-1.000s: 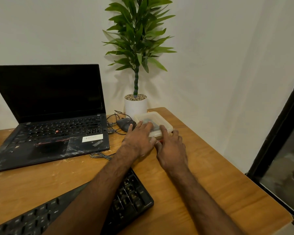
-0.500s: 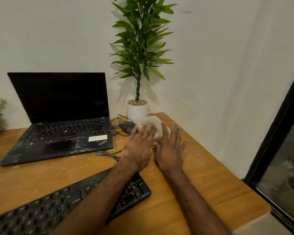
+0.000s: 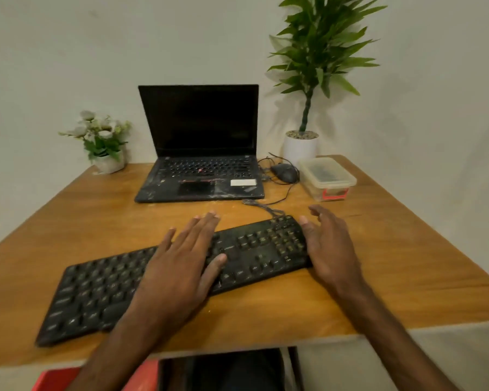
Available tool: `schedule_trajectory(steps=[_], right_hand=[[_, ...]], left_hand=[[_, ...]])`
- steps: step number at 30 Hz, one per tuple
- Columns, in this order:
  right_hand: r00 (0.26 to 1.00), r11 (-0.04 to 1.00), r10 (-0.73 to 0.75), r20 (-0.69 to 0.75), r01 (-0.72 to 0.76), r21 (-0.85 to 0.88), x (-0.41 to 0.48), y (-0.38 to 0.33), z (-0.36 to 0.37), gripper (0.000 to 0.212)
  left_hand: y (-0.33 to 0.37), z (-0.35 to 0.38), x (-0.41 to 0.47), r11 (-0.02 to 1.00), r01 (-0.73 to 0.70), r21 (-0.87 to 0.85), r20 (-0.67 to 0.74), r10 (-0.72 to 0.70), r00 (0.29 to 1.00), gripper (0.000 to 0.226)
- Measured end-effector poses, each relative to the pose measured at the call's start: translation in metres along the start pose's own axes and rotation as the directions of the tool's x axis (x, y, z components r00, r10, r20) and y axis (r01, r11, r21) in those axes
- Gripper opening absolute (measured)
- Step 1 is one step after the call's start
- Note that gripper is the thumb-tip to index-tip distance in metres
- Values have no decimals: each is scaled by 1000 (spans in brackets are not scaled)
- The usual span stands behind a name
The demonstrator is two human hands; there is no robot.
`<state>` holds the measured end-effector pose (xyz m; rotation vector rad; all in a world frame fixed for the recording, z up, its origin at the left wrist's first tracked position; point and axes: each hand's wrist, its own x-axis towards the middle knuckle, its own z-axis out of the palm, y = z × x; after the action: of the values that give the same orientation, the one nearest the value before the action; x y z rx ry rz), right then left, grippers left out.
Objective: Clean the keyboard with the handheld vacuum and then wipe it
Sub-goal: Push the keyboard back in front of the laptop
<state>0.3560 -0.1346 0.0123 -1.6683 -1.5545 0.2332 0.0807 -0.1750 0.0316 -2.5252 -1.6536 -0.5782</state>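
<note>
Cleaning looks unstarted: I see no vacuum or cloth. The keyboard lies askew near the table's front edge. The left hand rests flat on its middle, fingers straight. The right hand, fingers loosely spread, holds nothing at its right end. There's room to its right; the laptop and box sit behind.
</note>
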Motion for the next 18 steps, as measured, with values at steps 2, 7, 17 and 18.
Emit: schedule_trajectory(steps=[2, 7, 17, 18], right_hand=[[998, 1000, 4, 60, -4, -9, -4, 1, 1, 61], [975, 997, 45, 216, -30, -72, -9, 0, 6, 78], [929, 995, 93, 357, -76, -60, -31, -5, -9, 99], [920, 996, 93, 381, -84, -39, -32, -5, -11, 104]], left_hand=[[-20, -5, -27, 999, 50, 10, 2, -50, 999, 76], [-65, -12, -76, 984, 169, 60, -19, -168, 986, 96], [-135, -25, -135, 834, 546, -78, 123, -536, 835, 140], [-136, -26, -132, 834, 542, -107, 156, -524, 837, 141]])
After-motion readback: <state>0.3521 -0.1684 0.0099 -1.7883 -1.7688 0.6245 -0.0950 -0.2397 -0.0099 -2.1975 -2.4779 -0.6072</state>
